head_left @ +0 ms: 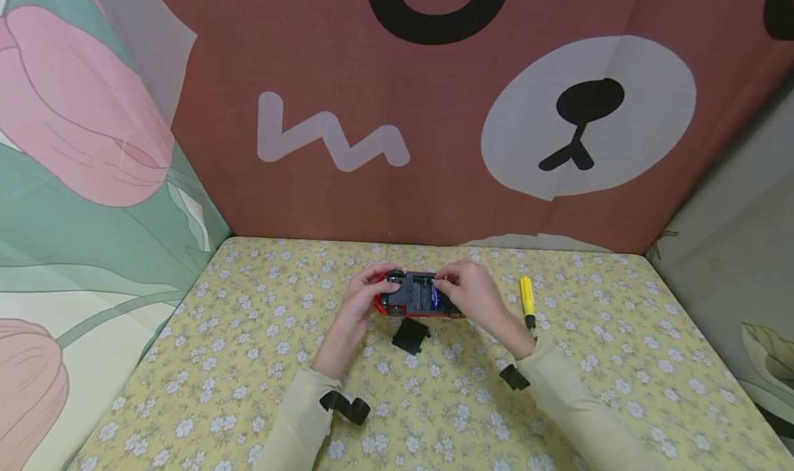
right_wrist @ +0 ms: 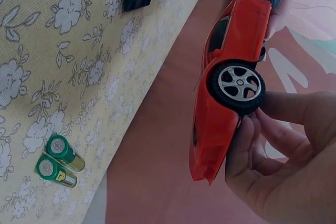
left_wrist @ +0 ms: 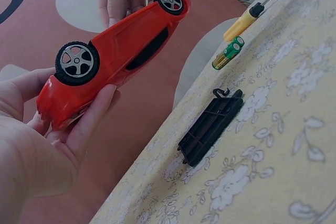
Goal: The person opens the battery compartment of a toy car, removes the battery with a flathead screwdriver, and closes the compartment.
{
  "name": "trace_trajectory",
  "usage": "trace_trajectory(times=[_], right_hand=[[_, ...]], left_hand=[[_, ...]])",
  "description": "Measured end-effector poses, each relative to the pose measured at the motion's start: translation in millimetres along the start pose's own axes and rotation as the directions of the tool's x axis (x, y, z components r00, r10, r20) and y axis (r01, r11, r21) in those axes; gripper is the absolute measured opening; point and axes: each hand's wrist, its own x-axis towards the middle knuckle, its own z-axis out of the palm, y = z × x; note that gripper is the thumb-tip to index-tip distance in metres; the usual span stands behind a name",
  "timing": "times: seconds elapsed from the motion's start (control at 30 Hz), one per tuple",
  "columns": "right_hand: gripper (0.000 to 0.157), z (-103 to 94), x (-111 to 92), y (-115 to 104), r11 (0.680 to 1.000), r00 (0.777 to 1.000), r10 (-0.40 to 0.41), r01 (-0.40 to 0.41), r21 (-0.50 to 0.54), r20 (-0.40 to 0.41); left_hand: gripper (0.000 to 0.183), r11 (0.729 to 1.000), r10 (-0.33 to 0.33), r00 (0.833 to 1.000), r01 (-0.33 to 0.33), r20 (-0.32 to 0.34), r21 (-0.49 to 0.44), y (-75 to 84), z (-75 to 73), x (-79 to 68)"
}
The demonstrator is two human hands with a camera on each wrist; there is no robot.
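A red toy car [head_left: 406, 296] is held belly up over the table, its battery compartment uncovered and a blue battery [head_left: 436, 297] lying inside. My left hand [head_left: 358, 300] grips one end of the car, thumb across the dark underside and fingers beneath. Curled over the other end, my right hand [head_left: 477, 295] has its thumb and fingertips right at the end of the blue battery; whether they pinch it I cannot tell. Below the car lies a black battery cover [head_left: 411, 336]. The left wrist view shows the car's silver-spoked wheels [left_wrist: 77, 61] and red side.
Two green batteries [right_wrist: 60, 161], side by side, lie on the flowered tablecloth [head_left: 260, 374]; the right hand and arm hide them from the head view. To the right is a yellow-handled screwdriver [head_left: 527, 297]. A printed cloth backdrop [head_left: 372, 202] rises behind the table.
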Motion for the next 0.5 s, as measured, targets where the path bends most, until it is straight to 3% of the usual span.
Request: trace_trajectory(times=[0.3,0.5], right_hand=[[0.006,1.6,-0.3,2.2,1.000,1.000,0.010,-0.010,0.015,0.006],[0.006,1.0,0.1,4.3,0.996,0.999,0.036,-0.035,0.079,-0.016]], left_hand=[[0.033,1.000,0.006,1.000,-0.006,0.013,0.002,-1.0,-0.6,-0.9],[0.034,1.000,0.014,1.000,-0.015,0.013,0.016,-1.7,-0.9,-0.9]])
